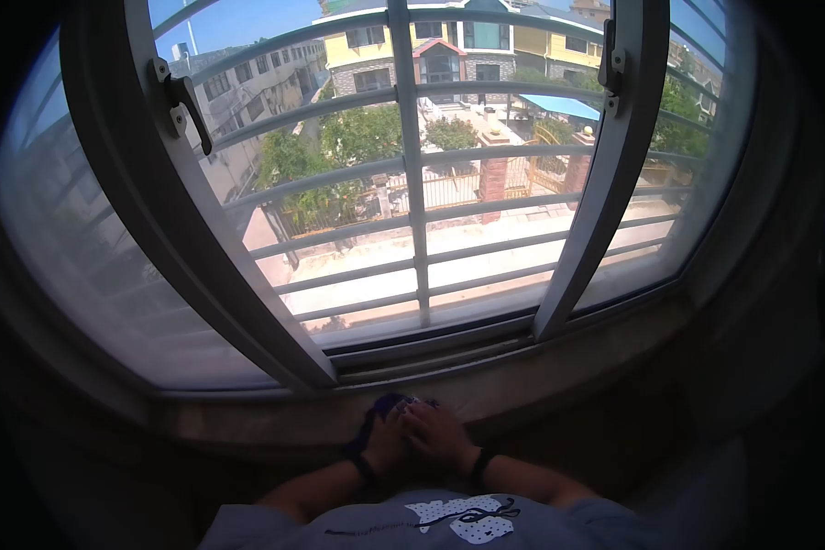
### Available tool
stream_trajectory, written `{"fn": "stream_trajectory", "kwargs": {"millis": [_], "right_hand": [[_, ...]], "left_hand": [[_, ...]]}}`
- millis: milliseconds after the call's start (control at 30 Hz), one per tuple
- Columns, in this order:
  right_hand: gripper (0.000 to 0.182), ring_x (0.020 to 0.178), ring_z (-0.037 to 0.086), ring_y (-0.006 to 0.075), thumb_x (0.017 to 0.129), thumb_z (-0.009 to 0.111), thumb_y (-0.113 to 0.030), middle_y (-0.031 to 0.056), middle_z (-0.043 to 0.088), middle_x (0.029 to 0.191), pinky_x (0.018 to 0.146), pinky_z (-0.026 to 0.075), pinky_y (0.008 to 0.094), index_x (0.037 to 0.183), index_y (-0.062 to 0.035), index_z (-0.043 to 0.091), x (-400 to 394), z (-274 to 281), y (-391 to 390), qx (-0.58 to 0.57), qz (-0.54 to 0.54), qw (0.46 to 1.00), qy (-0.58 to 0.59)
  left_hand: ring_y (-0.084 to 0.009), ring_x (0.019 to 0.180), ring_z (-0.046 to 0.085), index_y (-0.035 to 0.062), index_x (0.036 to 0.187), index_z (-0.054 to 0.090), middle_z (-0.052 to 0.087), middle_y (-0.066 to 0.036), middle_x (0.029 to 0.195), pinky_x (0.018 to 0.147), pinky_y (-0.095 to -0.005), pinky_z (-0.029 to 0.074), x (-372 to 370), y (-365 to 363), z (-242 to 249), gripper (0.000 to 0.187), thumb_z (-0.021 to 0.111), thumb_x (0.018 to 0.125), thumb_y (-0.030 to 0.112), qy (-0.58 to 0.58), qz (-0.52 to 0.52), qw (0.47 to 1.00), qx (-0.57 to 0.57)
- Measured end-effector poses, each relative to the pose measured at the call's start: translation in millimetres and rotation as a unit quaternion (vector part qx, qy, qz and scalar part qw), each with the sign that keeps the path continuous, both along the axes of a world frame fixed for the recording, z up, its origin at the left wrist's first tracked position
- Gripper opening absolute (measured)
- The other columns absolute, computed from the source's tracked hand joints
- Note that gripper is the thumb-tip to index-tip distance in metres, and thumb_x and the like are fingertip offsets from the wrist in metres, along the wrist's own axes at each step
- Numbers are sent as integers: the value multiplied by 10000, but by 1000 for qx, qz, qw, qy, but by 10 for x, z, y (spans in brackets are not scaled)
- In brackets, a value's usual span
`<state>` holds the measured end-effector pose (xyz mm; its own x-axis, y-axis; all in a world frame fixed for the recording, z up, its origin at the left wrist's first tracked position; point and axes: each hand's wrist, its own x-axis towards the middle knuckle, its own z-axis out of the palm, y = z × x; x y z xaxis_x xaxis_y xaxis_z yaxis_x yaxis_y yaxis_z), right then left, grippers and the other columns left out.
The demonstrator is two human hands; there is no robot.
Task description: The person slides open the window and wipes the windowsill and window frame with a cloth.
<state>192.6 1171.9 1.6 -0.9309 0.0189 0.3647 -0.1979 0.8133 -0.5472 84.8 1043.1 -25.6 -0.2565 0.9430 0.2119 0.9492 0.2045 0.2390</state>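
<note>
Both hands rest together on the stone window sill [275, 426], low in the middle of the view. My left hand [387, 442] and my right hand [438, 435] meet over a small dark purple object [390, 404], perhaps a cloth, which shows between and just above them. Which hand grips it is hard to tell in the shadow. A dark band sits on each wrist.
A sliding window stands open ahead, with a grey frame [183, 247], a latch handle [185, 101] at upper left and white security bars [412, 165] outside. The window track [431, 357] runs just beyond the hands. Buildings and trees lie outside.
</note>
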Motion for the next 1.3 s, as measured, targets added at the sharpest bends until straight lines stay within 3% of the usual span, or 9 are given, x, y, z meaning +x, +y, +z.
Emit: {"fn": "stream_trajectory", "kwargs": {"millis": [100, 233, 300, 533, 733, 1000, 1167, 1233, 1300], "right_hand": [[358, 1088, 526, 364, 828, 572, -270, 182, 560, 1152, 927, 410, 485, 1121, -67, 561, -64, -295, 62, 25, -9, 1000, -6], [303, 1034, 567, 337, 823, 577, -266, 168, 608, 1070, 906, 437, 453, 1067, -89, 607, 104, 75, -47, 7, -83, 995, 59], [289, 1015, 580, 326, 824, 579, -270, 158, 620, 1049, 894, 448, 441, 1054, -99, 619, 88, 135, -102, 6, -87, 996, -25], [322, 999, 585, 311, 814, 606, -310, 141, 620, 1044, 874, 454, 440, 1055, -96, 609, 20, 2, -265, 1, -127, 986, 109], [357, 1038, 563, 316, 814, 610, -322, 155, 601, 1090, 900, 431, 460, 1089, -95, 595, -286, -109, -848, 35, -159, 977, 136], [430, 1099, 534, 317, 821, 612, -342, 155, 571, 1177, 940, 394, 492, 1178, -110, 556, -1267, -640, -2100, 26, -103, 991, 79], [373, 1084, 543, 313, 823, 613, -337, 135, 597, 1138, 933, 409, 464, 1123, -115, 594, -1829, -216, -3054, -21, -73, 996, 44], [352, 1065, 555, 308, 820, 618, -334, 134, 608, 1116, 922, 420, 452, 1094, -114, 610, -1982, -128, -3272, -27, -64, 996, 58], [331, 1040, 569, 305, 814, 624, -329, 137, 618, 1094, 908, 433, 441, 1064, -112, 624, -2088, 37, -3440, 0, -64, 997, 51]], "left_hand": [[-279, 1061, 553, 118, 1142, 571, 590, -115, 1133, 884, -410, 442, 105, 217, 192, 360, 597, 839, 311, -18, -7, 999, -26], [-277, 1011, 588, 108, 1094, 595, 620, -122, 1076, 863, -385, 463, 190, 145, 218, 322, 623, 825, 283, -42, -6, 998, -41], [-279, 1001, 593, 107, 1079, 602, 624, -126, 1064, 854, -383, 466, 175, 118, 206, 313, 632, 816, 275, -60, -8, 998, -16], [-286, 966, 610, 106, 1028, 627, 640, -138, 1023, 824, -377, 477, -109, -14, 155, 286, 662, 784, 250, -139, -25, 983, 116], [-296, 1004, 597, 90, 1025, 621, 632, -139, 1053, 847, -394, 468, -271, -642, 955, 288, 669, 786, 244, -130, -103, 986, -5], [-317, 1120, 530, 107, 1180, 573, 576, -153, 1182, 947, -408, 419, -1223, -2115, 688, 380, 587, 821, 230, -67, -99, 993, 12], [-299, 1116, 549, 119, 1191, 578, 585, -126, 1200, 936, -408, 435, -1939, -2891, 282, 372, 573, 835, 230, -117, -108, 987, 28], [-296, 1096, 565, 120, 1187, 578, 597, -116, 1186, 925, -410, 446, -1963, -3190, 840, 357, 571, 846, 227, -101, -93, 990, 25], [-293, 1076, 578, 125, 1181, 580, 607, -110, 1170, 914, -408, 455, -2085, -3351, 720, 343, 571, 854, 229, -120, -74, 990, 26]]}}
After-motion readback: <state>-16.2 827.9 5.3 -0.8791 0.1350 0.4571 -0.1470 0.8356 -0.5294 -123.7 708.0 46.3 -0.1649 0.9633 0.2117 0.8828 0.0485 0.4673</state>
